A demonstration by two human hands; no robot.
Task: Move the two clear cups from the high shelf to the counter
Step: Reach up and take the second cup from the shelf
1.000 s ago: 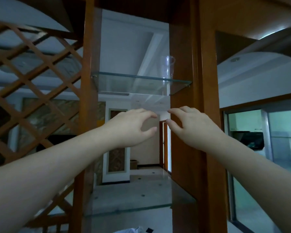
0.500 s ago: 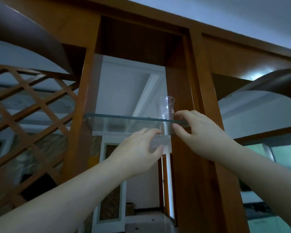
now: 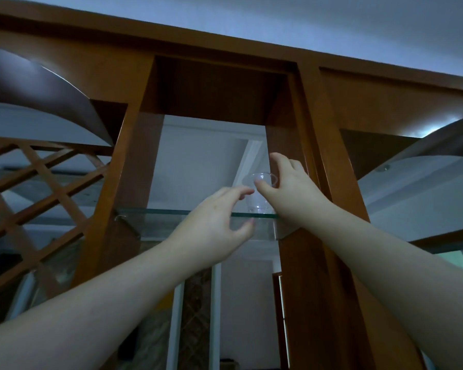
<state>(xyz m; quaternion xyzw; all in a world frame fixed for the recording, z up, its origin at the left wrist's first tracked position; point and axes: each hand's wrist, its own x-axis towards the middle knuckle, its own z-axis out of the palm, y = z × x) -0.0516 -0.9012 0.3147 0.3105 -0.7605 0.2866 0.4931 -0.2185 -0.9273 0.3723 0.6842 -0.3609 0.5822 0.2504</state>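
A clear cup (image 3: 257, 200) stands upright at the right end of a high glass shelf (image 3: 155, 212), close to the right wooden post. It looks like one cup or a nested stack; I cannot tell which. My right hand (image 3: 286, 188) is raised beside it, thumb in front of the cup and fingers spread behind its rim, not closed on it. My left hand (image 3: 217, 225) hovers just left of and below the cup, in front of the shelf edge, fingers curled apart and holding nothing.
Wooden posts (image 3: 316, 182) flank the narrow shelf bay, with a wooden top panel (image 3: 219, 86) overhead. A wooden lattice (image 3: 38, 188) fills the left. Behind the shelf lies another room with a doorway (image 3: 278, 316).
Both hands have risen from below the shelf to the level of the cup. The right hand has come around the cup. The view has tilted upward.
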